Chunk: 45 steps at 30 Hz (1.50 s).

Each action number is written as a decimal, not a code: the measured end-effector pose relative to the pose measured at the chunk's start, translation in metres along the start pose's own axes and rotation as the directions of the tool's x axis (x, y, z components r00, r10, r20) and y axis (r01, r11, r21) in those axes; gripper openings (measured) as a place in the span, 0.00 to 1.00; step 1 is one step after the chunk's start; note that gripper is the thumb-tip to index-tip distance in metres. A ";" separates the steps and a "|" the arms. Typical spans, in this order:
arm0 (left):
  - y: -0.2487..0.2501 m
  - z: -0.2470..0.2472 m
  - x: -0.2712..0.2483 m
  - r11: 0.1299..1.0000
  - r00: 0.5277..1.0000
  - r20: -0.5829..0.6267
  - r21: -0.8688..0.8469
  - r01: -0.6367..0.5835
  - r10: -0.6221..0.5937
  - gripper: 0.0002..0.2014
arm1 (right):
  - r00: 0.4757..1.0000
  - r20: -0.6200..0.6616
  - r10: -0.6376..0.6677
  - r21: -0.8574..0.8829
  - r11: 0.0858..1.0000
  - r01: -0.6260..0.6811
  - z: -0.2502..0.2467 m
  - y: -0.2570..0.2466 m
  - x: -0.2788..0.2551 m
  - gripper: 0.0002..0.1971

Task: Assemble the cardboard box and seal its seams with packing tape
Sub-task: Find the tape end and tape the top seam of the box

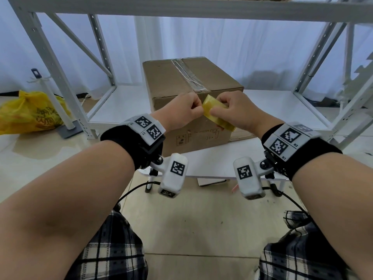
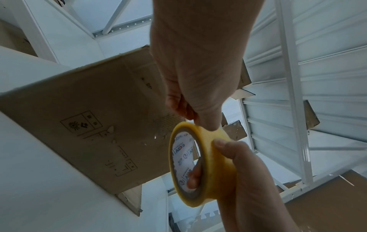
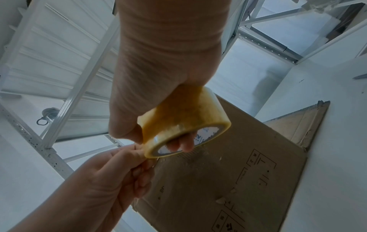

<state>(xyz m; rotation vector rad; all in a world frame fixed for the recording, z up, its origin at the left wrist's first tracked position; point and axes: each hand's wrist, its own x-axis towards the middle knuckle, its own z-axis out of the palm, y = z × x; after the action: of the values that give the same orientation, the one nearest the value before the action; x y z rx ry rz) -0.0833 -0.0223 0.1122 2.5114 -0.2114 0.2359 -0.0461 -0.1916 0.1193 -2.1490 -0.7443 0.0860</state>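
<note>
Head view, right hand [image 1: 238,114] grasping tape roll [image 1: 217,115], core axis slanting left, left hand [image 1: 181,113] pinching its edge, before taped box [image 1: 191,87].

A yellow plastic bag [image 1: 30,112] lies on the floor at the left, beside a white pole stand [image 1: 54,102]. White metal shelving [image 1: 60,63] rises behind, with pale curtains [image 1: 222,47] beyond it.

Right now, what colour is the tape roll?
Translucent yellow tape roll, held in the right hand; clearest in the left wrist view.
</note>
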 end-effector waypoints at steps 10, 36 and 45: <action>-0.004 -0.002 -0.001 0.990 0.998 -0.052 -0.142 0.012 -0.020 0.11 | 0.999 -0.029 0.042 0.016 0.999 -0.041 -0.002 0.008 0.002 0.09; -0.008 0.009 0.002 0.999 1.000 -0.011 0.034 0.015 -0.015 0.05 | 0.991 0.053 -0.121 -0.381 0.915 0.133 0.006 0.013 0.012 0.13; -0.010 0.010 0.000 0.960 0.988 0.058 -0.233 0.154 -0.144 0.10 | 0.991 0.103 -0.086 -0.389 0.913 0.119 0.005 0.019 0.014 0.16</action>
<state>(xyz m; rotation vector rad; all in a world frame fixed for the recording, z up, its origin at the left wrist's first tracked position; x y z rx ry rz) -0.0803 -0.0194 0.0985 2.2823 -0.0614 0.0923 -0.0270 -0.1891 0.1049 -2.4943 -0.9911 -0.0337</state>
